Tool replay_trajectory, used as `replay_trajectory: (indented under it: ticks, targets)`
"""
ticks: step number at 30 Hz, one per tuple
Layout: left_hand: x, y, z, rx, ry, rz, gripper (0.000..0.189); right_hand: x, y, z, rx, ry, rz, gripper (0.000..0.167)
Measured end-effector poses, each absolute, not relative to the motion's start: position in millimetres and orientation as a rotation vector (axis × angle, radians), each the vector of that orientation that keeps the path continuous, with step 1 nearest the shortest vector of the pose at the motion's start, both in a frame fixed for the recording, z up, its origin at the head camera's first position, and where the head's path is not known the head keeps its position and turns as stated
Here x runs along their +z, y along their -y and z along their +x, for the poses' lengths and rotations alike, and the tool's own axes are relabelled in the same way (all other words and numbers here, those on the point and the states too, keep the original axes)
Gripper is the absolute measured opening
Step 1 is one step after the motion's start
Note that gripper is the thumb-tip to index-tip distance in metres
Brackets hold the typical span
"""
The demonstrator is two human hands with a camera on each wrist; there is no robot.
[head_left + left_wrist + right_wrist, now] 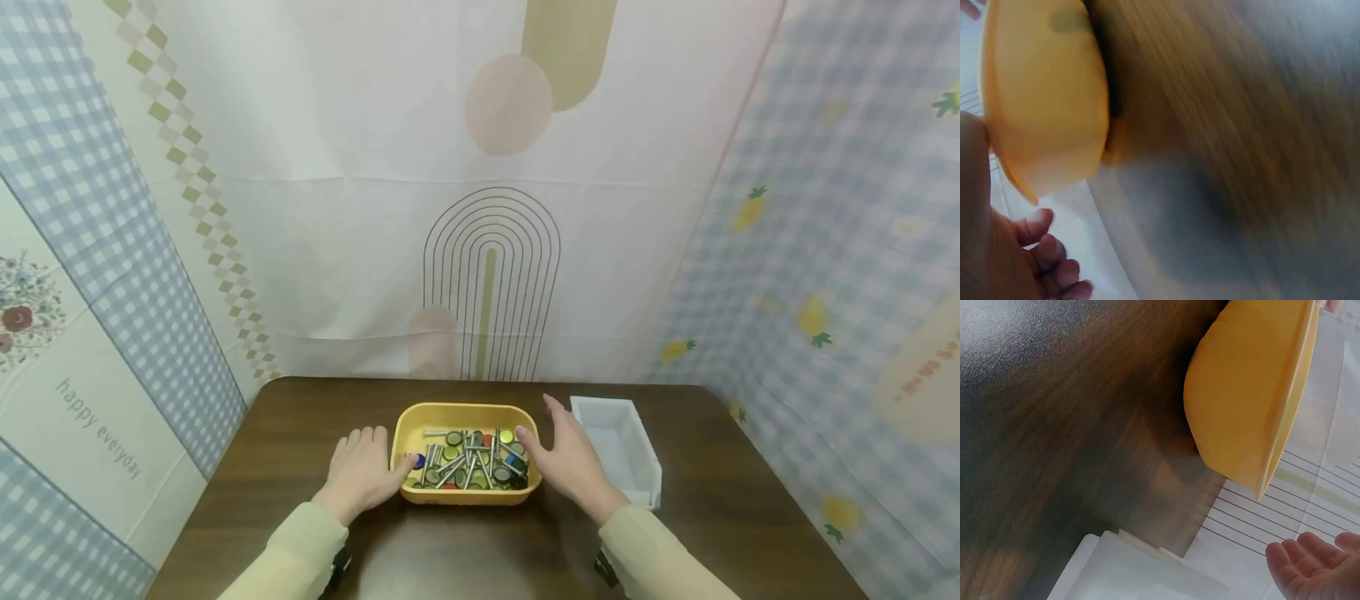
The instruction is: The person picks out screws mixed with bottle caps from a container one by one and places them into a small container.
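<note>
A yellow plastic tub (468, 497) stands on the table, holding a mix of bottle caps (432, 476) and silvery metal pins (453, 469). At its left end is my left hand (363, 467), thumb reaching over the rim and fingers stretched forward outside. My right hand (572, 458) is at the right end with the thumb at the rim and the fingers extended away from the wall. In the left wrist view, the left fingers (1054, 259) are beside the tub's end, apart from its wall. The right fingers (1304, 559) are likewise apart from the tub in the right wrist view.
An open white plastic bin (643, 454) stands right of the tub, partly behind my right hand and wrist. The dark brown wooden table (450, 550) ends at a patterned cloth (360, 275) hung behind it. More printed cloths hang at both sides.
</note>
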State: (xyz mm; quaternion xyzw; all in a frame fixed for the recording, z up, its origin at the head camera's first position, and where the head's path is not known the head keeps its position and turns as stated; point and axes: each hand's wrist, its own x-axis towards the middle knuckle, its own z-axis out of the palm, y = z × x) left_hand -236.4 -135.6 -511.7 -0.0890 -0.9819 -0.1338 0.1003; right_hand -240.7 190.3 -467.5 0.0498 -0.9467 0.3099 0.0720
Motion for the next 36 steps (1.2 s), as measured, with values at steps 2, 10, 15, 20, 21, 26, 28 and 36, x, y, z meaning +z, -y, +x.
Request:
replay_trajectory:
  ticks: [2,10,15,20,21,26,28,36]
  targets:
    - [-513,138,-237,-0.324,2.89,-0.321,0.058,-469,-190,-241,0.931,2.846,0.139,0.086]
    - [-510,139,-243,-0.355,3.03,-0.398,0.04,-469,-189,-242,0.908,2.844,0.19,0.093]
    - [-510,135,-244,-0.41,3.057,-0.362,0.035,-470,-190,-244,0.909,2.863,0.195,0.093]
    - [-510,129,-242,-0.437,3.071,-0.315,0.026,-469,-187,-249,0.99,2.892,0.15,0.086]
    - [-510,127,-242,-0.439,3.076,-0.309,0.026,-469,-186,-251,1.016,2.894,0.146,0.085]
    - [-512,125,-242,-0.442,3.083,-0.295,0.025,-472,-179,-259,1.141,2.902,0.22,0.071]
    - [-513,125,-242,-0.446,3.078,-0.29,0.024,-473,-174,-262,1.183,2.903,0.257,0.066]
    - [-523,126,-249,-0.452,3.056,-0.295,0.024,-481,-162,-273,1.234,2.926,0.225,0.06]
